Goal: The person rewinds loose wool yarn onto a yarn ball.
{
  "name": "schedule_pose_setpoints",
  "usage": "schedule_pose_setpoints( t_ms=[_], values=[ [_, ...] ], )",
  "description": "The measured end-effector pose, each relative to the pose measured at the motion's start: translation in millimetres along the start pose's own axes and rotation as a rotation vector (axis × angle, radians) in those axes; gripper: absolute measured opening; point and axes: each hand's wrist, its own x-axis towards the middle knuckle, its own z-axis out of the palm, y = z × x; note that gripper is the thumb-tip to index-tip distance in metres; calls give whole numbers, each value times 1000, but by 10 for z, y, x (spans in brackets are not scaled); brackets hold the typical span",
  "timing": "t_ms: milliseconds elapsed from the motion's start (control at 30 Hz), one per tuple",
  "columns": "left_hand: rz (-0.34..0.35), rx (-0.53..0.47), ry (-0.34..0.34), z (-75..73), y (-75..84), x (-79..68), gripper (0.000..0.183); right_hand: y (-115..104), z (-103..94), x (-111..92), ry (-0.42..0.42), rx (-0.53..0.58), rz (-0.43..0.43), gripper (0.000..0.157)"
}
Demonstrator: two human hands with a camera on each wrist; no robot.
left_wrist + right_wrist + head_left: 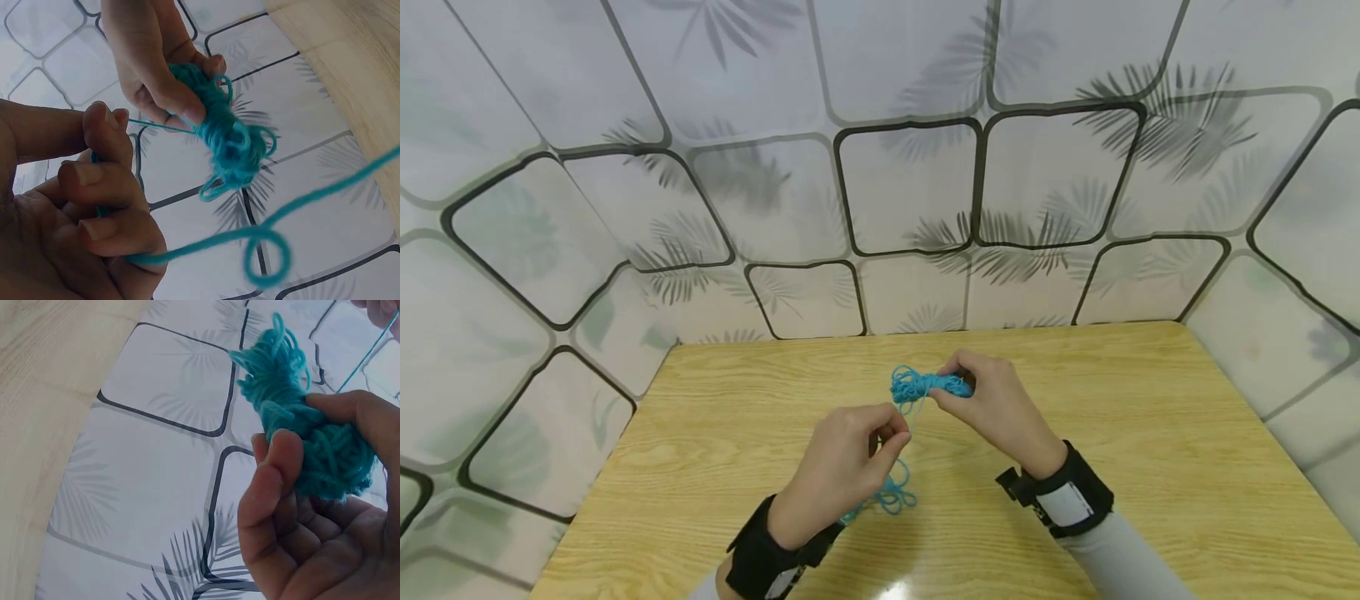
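A bundle of blue yarn, wound about its middle with loops sticking out at one end, is held above the table by my right hand. In the right wrist view its thumb and fingers grip the bundle from both sides. Lower and to the left, my left hand pinches the yarn strand between thumb and index finger. That strand runs taut to the bundle. The strand's other part passes through the curled fingers and trails off with a small loop in it.
Loose yarn loops show below the left hand over the wooden table. Patterned fabric walls with leaf prints stand behind the table and at both sides. A black wrist strap is on each arm.
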Motion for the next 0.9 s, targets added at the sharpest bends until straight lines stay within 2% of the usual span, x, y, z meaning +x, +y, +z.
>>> schedule_pose_setpoints(
  t_ms=[200,400,533,633,733,900],
  values=[
    [-3,-50,-47,78,-46,-3,12,11,-33,2,29,77,8,14],
    [-42,-159,-105,134,-145,16,13,19,-89,-6,-29,267,91,18],
    [-77,-201,-141,183,-195,49,11,7,-130,-16,-84,406,99,23],
    [-111,-247,-153,211,-236,74,13,-20,-157,-27,-160,513,67,22],
    [-132,-275,-141,213,-293,86,17,-39,-172,-38,-275,585,-6,18],
    [-89,-273,-89,153,-337,125,15,-70,-183,-58,-471,629,-109,14]
  ],
)
